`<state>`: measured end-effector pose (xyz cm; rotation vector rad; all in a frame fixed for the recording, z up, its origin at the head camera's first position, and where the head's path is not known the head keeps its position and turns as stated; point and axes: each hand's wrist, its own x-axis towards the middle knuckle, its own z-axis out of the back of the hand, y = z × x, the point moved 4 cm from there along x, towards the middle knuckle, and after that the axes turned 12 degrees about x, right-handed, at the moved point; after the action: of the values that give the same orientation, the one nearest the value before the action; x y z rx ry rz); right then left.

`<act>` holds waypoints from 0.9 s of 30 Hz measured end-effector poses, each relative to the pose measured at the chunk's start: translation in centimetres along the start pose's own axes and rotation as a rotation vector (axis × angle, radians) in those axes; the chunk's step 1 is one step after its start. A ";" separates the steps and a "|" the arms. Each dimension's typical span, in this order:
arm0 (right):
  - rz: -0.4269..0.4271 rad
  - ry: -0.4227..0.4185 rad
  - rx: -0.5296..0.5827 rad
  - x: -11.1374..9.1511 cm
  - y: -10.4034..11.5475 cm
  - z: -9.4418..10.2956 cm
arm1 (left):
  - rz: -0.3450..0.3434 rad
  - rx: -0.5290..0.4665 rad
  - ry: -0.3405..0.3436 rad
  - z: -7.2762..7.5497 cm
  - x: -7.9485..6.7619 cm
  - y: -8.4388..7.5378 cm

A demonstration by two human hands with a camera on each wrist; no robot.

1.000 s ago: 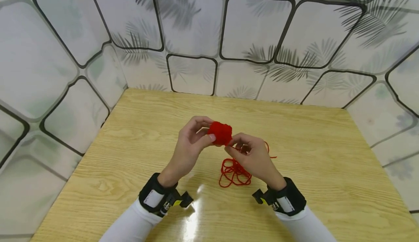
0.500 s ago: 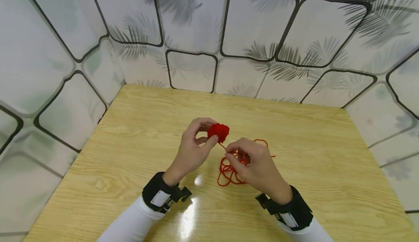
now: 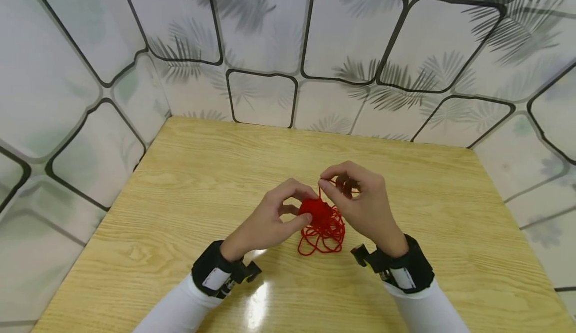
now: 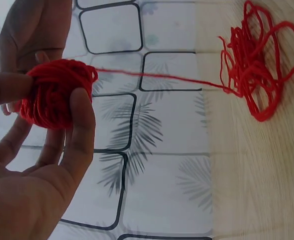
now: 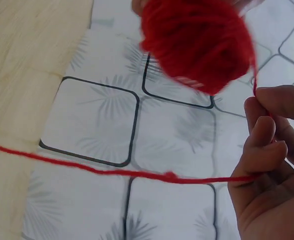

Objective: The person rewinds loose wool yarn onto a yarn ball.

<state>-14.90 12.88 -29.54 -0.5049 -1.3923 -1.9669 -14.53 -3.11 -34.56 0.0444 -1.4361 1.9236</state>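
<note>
A small ball of red yarn (image 3: 316,213) is held above the table by my left hand (image 3: 279,215), thumb on the near side and fingers at the back. In the left wrist view the wound strands of the yarn ball (image 4: 57,95) show between thumb and fingers. Up and to the right of the ball, my right hand (image 3: 362,198) pinches the yarn strand (image 5: 255,75) between thumb and index finger. The strand passes through its curled fingers and leads away below them. Loose loops of red yarn (image 4: 256,65) lie on the table beneath.
The light wood-grain table (image 3: 216,163) stretches around the hands. Patterned wall covering (image 3: 265,28) with leaf prints and dark outlines rises behind it and at both sides. Each wrist wears a black band (image 3: 216,273) with a small camera.
My left hand has lowered the yarn ball toward me and to the right, over the loose loops. My right hand dipped with the strand, then rose above the ball.
</note>
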 end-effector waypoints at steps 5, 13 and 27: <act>-0.192 -0.009 0.126 0.0 -0.7 -0.3 | -0.032 -0.164 0.005 -0.3 -0.3 0.9; -0.342 0.024 0.201 -1.8 -1.9 -1.9 | -0.055 -0.349 -0.182 1.1 0.2 0.7; -0.124 0.077 0.101 -3.3 -0.4 -2.4 | 0.019 -0.123 -0.393 1.4 0.8 1.1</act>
<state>-12.64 11.67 -32.82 -0.2997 -1.4967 -1.9788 -16.27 -4.06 -34.59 0.3706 -1.8128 1.9088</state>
